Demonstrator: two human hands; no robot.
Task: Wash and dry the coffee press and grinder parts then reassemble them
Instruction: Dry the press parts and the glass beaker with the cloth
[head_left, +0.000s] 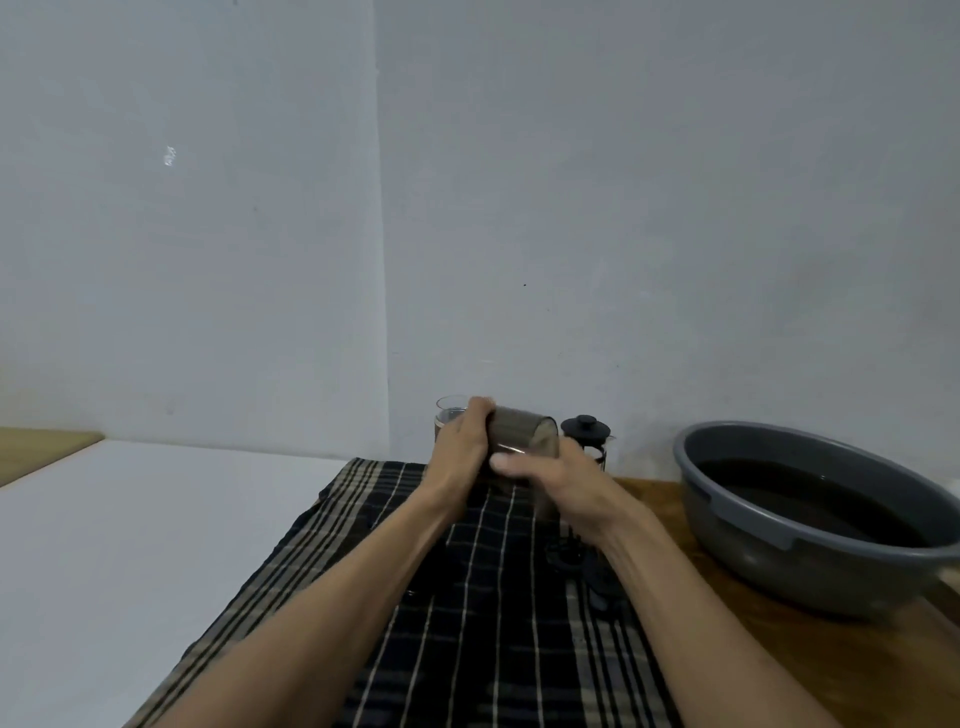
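Above the far end of the checked cloth (467, 597), a glass cylinder (522, 430) lies on its side between both hands, its open mouth turned right. The left hand (462, 441) curls round its closed end, holding it steady; the right hand (545, 475) sits at the mouth with the thumb laid along the lower rim, though whether its fingers reach inside I cannot tell. Held clear of the surface like this, the piece seems to be getting wiped or checked for damp. Just behind, against the wall, a clear glass (449, 415) stands partly hidden by the left hand, and the press with its black lid (586, 428) stands upright to the right. Dark small parts (582, 566) rest on the cloth under the right forearm, likely drying. Far right, a grey basin (810, 525) of dark water sits on the wooden surface (857, 665).
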